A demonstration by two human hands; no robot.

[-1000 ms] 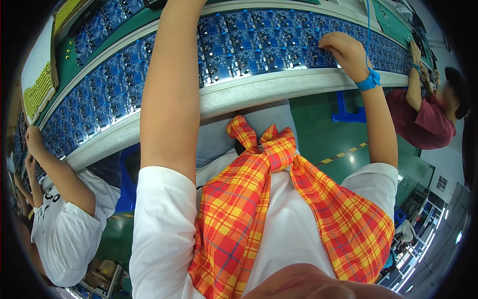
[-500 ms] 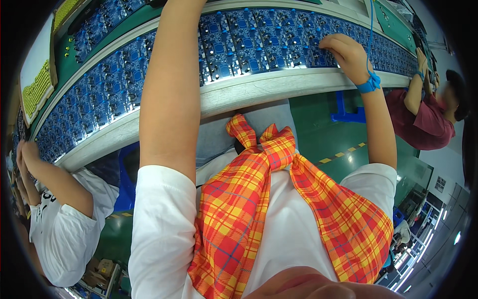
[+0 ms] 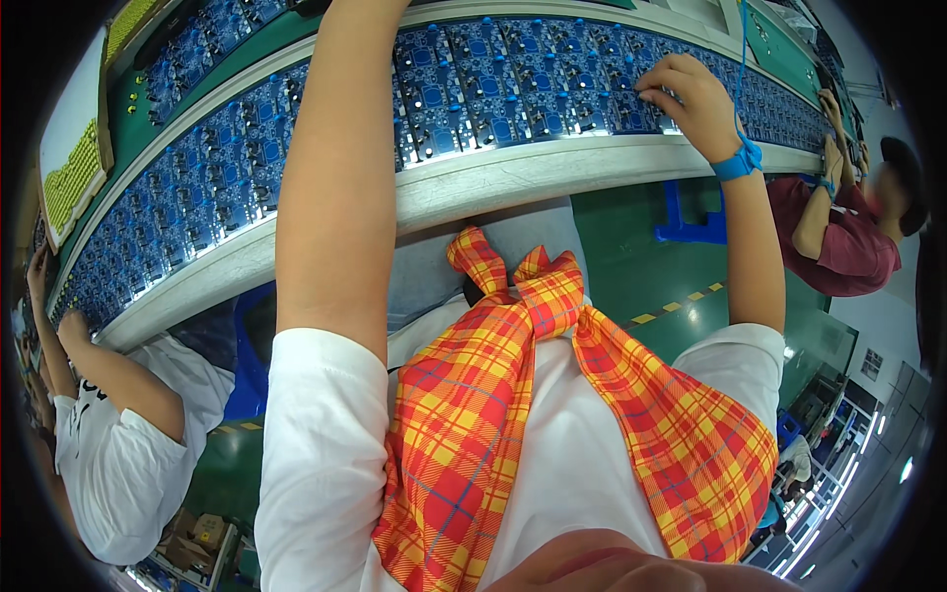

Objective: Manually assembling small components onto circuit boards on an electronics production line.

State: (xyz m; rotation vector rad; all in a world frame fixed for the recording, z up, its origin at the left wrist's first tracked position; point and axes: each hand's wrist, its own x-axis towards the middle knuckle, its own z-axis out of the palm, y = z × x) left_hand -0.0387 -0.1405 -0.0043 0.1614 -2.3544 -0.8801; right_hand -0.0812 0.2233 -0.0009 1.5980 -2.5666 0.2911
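My left forearm (image 3: 335,187) reaches up across the rail and the circuit boards, and its hand is cut off by the top edge. Over the right part of the line of blue circuit boards (image 3: 493,94) is my right hand (image 3: 695,99). Its thumb and fingers curl in a pinch just above the boards; anything between the tips is too small to make out. A blue wrist strap (image 3: 735,163) with a coiled cord circles my right wrist. The boards lie side by side in long rows, dotted with small components.
A pale rail (image 3: 493,183) edges the line on my side. At far left stands a white board with rows of yellow parts (image 3: 74,183). Co-workers sit on both sides, one in a white shirt (image 3: 128,464), one in a maroon shirt (image 3: 838,242). A blue stool (image 3: 691,222) is below.
My right hand has shifted slightly to the right, its fingers bending differently. My left arm stays put. Both co-workers' hands have moved at their places along the line.
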